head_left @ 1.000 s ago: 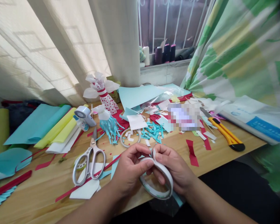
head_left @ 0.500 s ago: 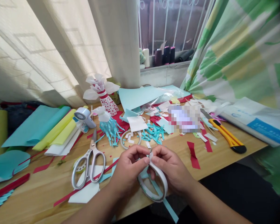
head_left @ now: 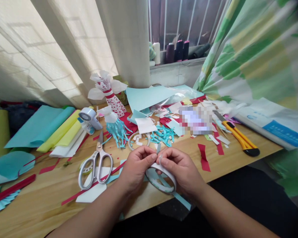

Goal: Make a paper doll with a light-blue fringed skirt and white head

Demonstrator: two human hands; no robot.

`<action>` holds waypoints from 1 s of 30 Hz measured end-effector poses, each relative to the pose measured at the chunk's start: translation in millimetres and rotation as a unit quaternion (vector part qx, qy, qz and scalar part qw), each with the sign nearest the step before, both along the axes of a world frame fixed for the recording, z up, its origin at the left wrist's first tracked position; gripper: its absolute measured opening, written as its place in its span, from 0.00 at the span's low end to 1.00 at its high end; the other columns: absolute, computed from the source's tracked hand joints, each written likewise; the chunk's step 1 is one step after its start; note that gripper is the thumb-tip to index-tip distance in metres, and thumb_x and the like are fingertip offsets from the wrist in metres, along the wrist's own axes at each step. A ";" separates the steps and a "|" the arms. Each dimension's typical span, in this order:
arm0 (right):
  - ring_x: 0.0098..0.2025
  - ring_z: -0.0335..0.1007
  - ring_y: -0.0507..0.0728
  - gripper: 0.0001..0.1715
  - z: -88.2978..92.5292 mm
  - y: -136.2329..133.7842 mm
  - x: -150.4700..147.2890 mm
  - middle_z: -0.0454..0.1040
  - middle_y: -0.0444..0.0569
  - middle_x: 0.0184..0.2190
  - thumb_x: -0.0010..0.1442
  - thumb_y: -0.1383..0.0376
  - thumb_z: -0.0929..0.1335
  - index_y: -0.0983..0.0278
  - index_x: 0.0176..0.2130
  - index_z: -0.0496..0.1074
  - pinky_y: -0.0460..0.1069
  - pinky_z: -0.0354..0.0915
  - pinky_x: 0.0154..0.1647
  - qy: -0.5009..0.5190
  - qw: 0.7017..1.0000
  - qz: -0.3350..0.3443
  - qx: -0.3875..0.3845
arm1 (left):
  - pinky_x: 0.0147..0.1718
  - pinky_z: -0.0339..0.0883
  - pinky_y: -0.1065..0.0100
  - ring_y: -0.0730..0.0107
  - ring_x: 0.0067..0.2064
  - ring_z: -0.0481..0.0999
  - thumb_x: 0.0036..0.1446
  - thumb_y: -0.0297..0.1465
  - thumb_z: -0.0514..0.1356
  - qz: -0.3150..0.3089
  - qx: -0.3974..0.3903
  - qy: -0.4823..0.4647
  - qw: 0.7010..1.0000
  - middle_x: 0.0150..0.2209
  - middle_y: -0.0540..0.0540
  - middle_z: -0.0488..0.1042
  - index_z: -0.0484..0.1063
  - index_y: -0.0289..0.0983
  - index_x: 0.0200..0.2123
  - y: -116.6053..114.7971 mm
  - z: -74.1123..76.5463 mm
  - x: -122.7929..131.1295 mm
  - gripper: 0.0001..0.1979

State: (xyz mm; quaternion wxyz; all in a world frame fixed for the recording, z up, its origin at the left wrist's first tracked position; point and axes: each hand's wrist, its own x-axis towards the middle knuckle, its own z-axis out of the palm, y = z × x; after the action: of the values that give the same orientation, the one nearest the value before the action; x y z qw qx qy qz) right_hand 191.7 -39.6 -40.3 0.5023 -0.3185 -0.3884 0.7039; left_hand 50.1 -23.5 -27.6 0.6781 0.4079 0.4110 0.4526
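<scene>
My left hand (head_left: 138, 167) is closed, its thumb and fingertips pinching a light blue paper strip (head_left: 182, 201). Closed as well, my right hand (head_left: 182, 168) touches it at the fingertips. A roll of double-sided tape (head_left: 170, 177) hangs tilted below the fingers, held by my right hand; a small whitish tape end shows at that thumb. One end of the strip sticks up between the hands, and the other passes behind the roll past the table edge. Silver scissors (head_left: 99, 165) lie left of my left hand. The exact fingertip contact is partly hidden.
Cyan paper fringe (head_left: 162, 135), another tape ring (head_left: 132, 141) and paper scraps lie beyond my hands. A yellow cutter (head_left: 240, 138) rests at right with its blade out. Two paper figures stand at back, the dotted one (head_left: 115, 104) tallest. Rolled paper (head_left: 39, 129) lies left.
The tape roll has tipped flatter and risen slightly under my fingers. A strip end now sticks up between my hands, and the right fingertips have moved slightly off the left. The view has shifted a little.
</scene>
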 end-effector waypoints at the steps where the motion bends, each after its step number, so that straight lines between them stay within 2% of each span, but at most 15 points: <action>1: 0.20 0.64 0.48 0.12 0.2 -0.3 -0.5 0.73 0.42 0.21 0.52 0.60 0.72 0.65 0.28 0.68 0.42 0.58 0.20 -0.002 1.000 -0.004 -0.012 | 0.23 0.62 0.72 0.74 0.21 0.71 0.48 0.32 0.65 -0.003 0.018 0.023 1.000 0.21 0.53 0.71 0.69 0.35 0.27 0.1 0.1 -0.8 0.08; 7: 0.19 0.67 0.49 0.13 4.0 -0.9 -4.3 0.75 0.44 0.18 0.49 0.59 0.73 0.66 0.26 0.70 0.42 0.62 0.20 -0.011 0.998 -0.033 -0.050 | 0.27 0.62 0.72 0.74 0.27 0.69 0.53 0.33 0.61 0.019 0.116 0.181 0.976 0.24 0.53 0.69 0.67 0.36 0.27 -5.4 2.7 -5.1 0.07; 12: 0.17 0.66 0.48 0.15 10.4 -1.3 -8.5 0.74 0.44 0.17 0.48 0.58 0.74 0.66 0.25 0.68 0.41 0.61 0.19 -0.016 0.995 -0.063 -0.077 | 0.28 0.64 0.71 0.73 0.28 0.70 0.57 0.32 0.57 0.008 0.180 0.192 0.965 0.27 0.52 0.70 0.65 0.37 0.28 -11.2 3.5 -3.7 0.06; 20: 0.18 0.65 0.48 0.14 13.1 -0.4 -7.2 0.73 0.42 0.17 0.48 0.60 0.74 0.65 0.25 0.68 0.42 0.60 0.19 -0.048 0.994 -0.072 -0.069 | 0.32 0.64 0.70 0.71 0.33 0.70 0.58 0.28 0.55 0.018 0.307 0.296 0.904 0.31 0.49 0.71 0.67 0.38 0.29 -12.7 4.4 -6.2 0.05; 26: 0.19 0.64 0.47 0.14 11.7 0.6 -6.5 0.72 0.41 0.17 0.50 0.60 0.73 0.66 0.24 0.68 0.41 0.60 0.20 -0.064 0.994 -0.078 -0.049 | 0.33 0.64 0.71 0.73 0.33 0.70 0.56 0.22 0.55 0.020 0.406 0.313 0.858 0.31 0.49 0.71 0.68 0.37 0.31 -11.0 1.9 -6.7 0.06; 30: 0.19 0.64 0.46 0.13 10.4 -0.4 -5.9 0.72 0.42 0.18 0.51 0.60 0.72 0.66 0.25 0.69 0.41 0.60 0.20 -0.068 0.994 -0.075 -0.040 | 0.33 0.64 0.72 0.74 0.33 0.70 0.56 0.21 0.55 0.018 0.426 0.324 0.844 0.31 0.49 0.71 0.68 0.37 0.32 -10.8 1.9 -6.5 0.06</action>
State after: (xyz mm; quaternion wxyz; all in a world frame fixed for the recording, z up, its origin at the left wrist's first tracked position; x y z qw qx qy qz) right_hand 185.8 -39.9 -29.9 0.5130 -0.4134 -0.3685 0.6559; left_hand 43.5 -34.3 -25.8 0.2570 0.7728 0.3814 0.4374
